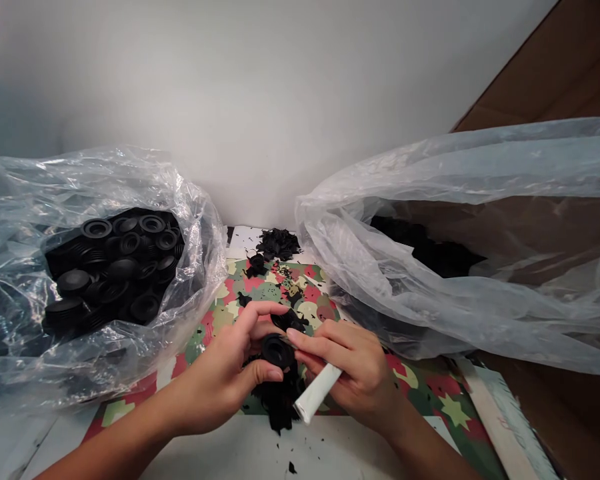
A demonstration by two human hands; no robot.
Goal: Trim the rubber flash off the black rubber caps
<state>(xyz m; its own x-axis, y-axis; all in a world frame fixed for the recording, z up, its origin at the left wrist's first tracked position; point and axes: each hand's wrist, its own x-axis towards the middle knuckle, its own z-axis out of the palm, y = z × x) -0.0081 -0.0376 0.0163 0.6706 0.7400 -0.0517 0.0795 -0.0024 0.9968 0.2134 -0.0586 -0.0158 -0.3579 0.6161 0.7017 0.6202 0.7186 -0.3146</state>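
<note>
My left hand (230, 373) grips a round black rubber part (278, 351) by its edge, thumb below and fingers behind and above it. A second black piece (289, 320) shows just above, at my fingertips. My right hand (353, 367) is closed on a tool with a white wrapped handle (319, 393), which points down toward me. The tool's far end meets the rubber part and is hidden by my fingers. Black scraps (280, 410) lie heaped beneath my hands.
On the left, a clear plastic bag (200, 227) holds many round black parts (113, 267). Another plastic bag (380, 267), on the right, contains dark material (430, 250). Black shavings (279, 244) lie behind the patterned mat (450, 400). Cardboard (560, 73) rises at the right.
</note>
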